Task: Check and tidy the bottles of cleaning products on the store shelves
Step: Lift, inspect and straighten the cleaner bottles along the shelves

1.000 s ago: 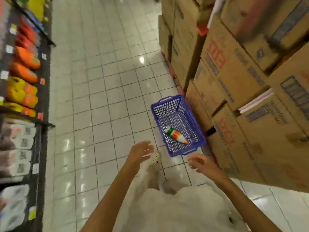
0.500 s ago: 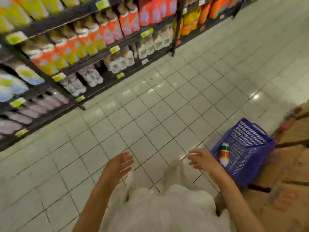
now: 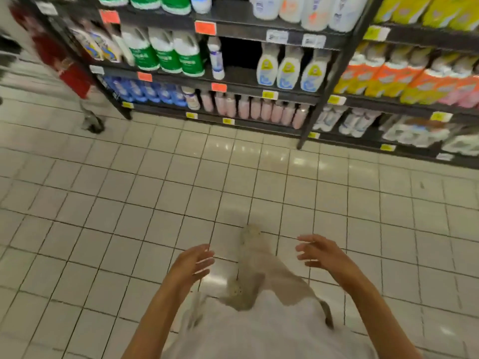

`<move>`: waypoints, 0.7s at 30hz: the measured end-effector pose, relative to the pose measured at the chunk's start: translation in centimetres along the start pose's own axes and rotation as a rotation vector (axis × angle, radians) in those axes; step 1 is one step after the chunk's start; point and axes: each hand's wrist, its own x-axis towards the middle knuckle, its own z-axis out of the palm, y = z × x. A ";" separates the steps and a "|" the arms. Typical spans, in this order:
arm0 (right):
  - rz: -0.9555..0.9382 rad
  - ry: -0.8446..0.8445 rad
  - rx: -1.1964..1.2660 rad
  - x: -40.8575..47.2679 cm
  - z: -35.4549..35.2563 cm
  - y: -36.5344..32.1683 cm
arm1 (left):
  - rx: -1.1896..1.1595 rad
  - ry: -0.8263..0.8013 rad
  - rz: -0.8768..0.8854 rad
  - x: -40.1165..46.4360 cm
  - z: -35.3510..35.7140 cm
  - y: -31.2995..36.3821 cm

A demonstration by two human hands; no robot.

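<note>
The fingers of the person's left hand are straight and loosely spread, holding nothing; the right hand mirrors it, fingers relaxed and slightly fanned, also empty. Both hands hang in the air above the white tiled floor, well apart from each other, with a pale-trousered leg and shoe stepping between them.

The bottles of cleaning products stand well ahead of the hands on the dark metal shelves across the aisle. On the middle shelf, three white bottles with green labels sit side by side, a slim white bottle just beside them, then a dark gap, then three white bottles with yellow and blue labels. Below run blue bottles and a row of pink bottles. To the right, orange and yellow packs fill the next bay. At far left, a blurred figure in red stands by the shelf end.
</note>
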 end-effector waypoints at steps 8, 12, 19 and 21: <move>0.047 0.017 -0.128 15.9 3.6 -15.2 | -0.191 -0.025 0.143 10.9 -4.2 20.3; -0.055 -0.032 -0.185 22.1 7.8 -27.1 | -0.196 0.018 0.144 13.6 -8.6 28.6; -0.335 0.000 -0.082 30.2 17.1 -45.3 | -0.079 0.039 0.246 20.1 -18.0 44.7; -0.453 0.092 -0.042 31.9 18.8 -50.4 | -0.036 -0.008 0.339 21.6 -19.6 51.9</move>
